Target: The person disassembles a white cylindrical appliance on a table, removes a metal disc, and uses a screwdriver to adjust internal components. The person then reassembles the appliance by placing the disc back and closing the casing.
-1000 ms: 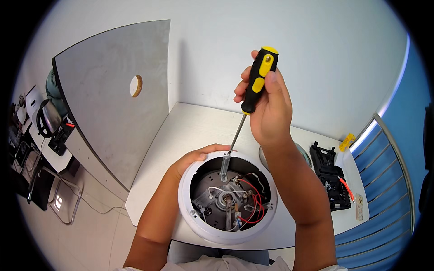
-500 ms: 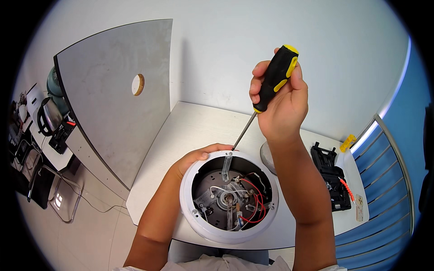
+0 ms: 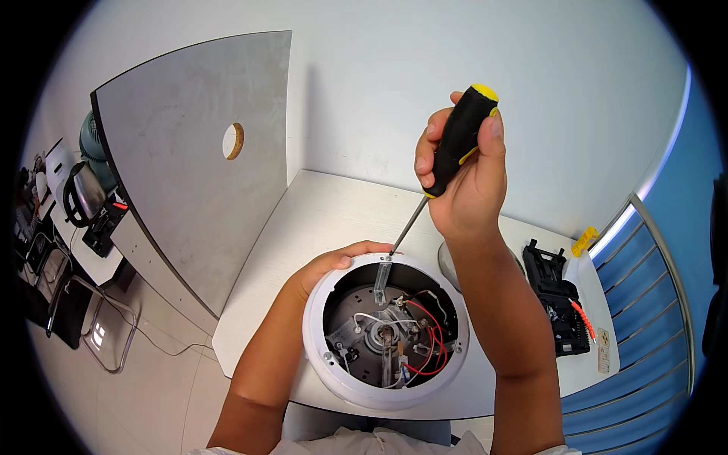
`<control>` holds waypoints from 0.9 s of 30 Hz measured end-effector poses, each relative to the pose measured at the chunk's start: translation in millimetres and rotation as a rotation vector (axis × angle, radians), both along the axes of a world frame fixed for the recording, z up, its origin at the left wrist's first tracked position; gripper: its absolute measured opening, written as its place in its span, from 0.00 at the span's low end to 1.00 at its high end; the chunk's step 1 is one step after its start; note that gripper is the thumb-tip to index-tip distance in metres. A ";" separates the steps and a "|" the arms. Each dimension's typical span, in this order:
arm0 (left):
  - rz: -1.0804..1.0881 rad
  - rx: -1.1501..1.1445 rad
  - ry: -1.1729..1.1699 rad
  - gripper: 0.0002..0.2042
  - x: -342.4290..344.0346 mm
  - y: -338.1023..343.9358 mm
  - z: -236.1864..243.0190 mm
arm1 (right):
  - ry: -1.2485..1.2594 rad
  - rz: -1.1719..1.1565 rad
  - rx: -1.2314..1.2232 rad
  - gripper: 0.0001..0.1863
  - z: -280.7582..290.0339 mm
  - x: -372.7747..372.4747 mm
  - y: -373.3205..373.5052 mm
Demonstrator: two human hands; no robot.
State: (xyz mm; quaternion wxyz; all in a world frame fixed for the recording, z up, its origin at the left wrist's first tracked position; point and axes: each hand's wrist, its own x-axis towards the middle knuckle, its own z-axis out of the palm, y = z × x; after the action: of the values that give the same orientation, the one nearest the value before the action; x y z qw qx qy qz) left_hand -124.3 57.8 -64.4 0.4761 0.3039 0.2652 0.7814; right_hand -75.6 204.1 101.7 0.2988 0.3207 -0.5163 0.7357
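Note:
A round white appliance housing rests at the table's front edge with its open side up. Inside it are a grey metal plate, red wires, white wires and a clear strip near the far rim. My left hand grips the housing's far left side, its fingers mostly hidden behind the rim. In my right hand is a black and yellow screwdriver, held tilted with the fingers wrapped round its handle. The screwdriver's tip meets the far rim beside a small screw hole.
On the white table, a black tool case with an orange coiled item lies at the right. A round greyish thing is partly hidden behind my right forearm. A grey panel with a hole stands left; a metal railing stands right.
My right hand and the screwdriver's handle have turned and dropped slightly toward the left. The tip stays at the far rim, and my left hand keeps its grip.

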 end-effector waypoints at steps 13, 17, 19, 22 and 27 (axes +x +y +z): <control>-0.025 0.018 -0.059 0.37 0.2 0.1 0.1 | -0.002 0.038 0.023 0.23 -1.3 -2.6 4.3; -0.031 0.025 -0.055 0.37 -0.3 0.6 -0.5 | -0.092 -0.020 0.066 0.25 2.6 1.7 3.2; -0.035 0.030 -0.056 0.37 -0.9 0.7 -1.6 | -0.170 -0.094 0.085 0.25 6.8 2.8 -2.5; -0.042 0.033 -0.064 0.37 -1.8 -0.4 -2.8 | -0.244 -0.092 0.124 0.25 11.6 5.0 -5.4; -0.047 0.034 -0.059 0.37 -0.4 -0.6 0.4 | -0.186 -0.015 -0.003 0.20 3.4 1.3 -4.4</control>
State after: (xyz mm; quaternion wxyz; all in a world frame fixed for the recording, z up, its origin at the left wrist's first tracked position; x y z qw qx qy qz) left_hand -124.6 57.3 -63.9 0.4966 0.2950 0.2306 0.7830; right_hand -74.4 199.7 105.1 0.2555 0.2467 -0.5432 0.7608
